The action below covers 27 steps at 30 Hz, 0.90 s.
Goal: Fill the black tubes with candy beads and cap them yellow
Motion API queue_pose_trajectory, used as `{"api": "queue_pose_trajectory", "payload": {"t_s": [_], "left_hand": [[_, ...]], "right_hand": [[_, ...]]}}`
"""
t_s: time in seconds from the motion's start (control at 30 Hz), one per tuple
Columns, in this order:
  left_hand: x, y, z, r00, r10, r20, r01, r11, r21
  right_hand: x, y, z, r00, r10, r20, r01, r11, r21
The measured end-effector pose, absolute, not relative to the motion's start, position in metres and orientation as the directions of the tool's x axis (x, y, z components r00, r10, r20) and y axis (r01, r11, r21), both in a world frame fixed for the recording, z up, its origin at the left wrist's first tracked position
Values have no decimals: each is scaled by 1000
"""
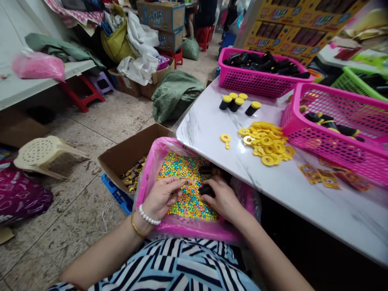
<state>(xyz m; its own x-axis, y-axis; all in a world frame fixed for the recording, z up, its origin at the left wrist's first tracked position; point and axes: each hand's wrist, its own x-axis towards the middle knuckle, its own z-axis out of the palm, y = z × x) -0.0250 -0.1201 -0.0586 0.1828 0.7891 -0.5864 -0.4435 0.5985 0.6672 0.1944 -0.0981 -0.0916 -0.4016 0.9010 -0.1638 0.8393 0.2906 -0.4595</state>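
Now your left hand (160, 198) pinches a small clear tube (190, 182) with the fingertips, and your right hand (222, 198) closes around a black cylinder (207, 190). Both hands are over the small colored beads (188, 190), which lie in a pink plastic liner (148, 169). Beyond them, on the white marble table (206, 133), you have yellow rings (266, 141), black tubes with yellow caps (236, 104) and a pink basket (333, 147).

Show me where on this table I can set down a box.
Bare table top lies left of the yellow rings, below the capped black tubes. Another strip runs below the paper cards. The pink baskets crowd the right end.
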Motion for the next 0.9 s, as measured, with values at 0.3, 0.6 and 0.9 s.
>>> {"api": "queue_pose_trajectory", "payload": {"t_s": [0.3,0.6,0.9], "left_hand": [[-25,-123,-64,160,780,-605,-416,609,675],[-26,-123,-63,144,796,-588,-384,593,708],[-25,-122,-61,145,804,-577,-390,582,713]], "right_hand": [[194,-113,-75,-531,841,-102,832,494,-252],[187,-107,-64,-418,867,-272,823,235,-517],[185,-114,-72,-732,647,-215,682,691,-241]]}}
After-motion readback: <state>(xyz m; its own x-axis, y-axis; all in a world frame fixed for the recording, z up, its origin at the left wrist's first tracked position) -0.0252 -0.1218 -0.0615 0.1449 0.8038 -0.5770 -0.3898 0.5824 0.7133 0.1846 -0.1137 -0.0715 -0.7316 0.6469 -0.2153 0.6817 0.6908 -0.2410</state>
